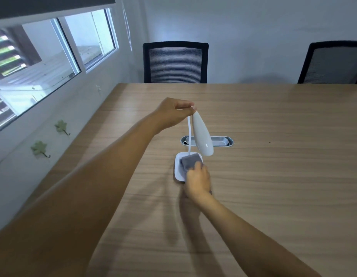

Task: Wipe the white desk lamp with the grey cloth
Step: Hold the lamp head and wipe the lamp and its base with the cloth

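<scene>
While left hand pinches one lamp – right hand grips one cloth

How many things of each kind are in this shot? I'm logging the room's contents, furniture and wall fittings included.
Desk lamp: 1
Grey cloth: 1
Table: 1
Black mesh chairs: 2
Leaf-shaped wall hooks: 2
Cable port in the table: 1
Total: 8

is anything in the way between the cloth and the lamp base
Nothing visible. The right hand already presses the grey cloth onto the lamp base, while the left hand pinches the lamp's top.
</scene>
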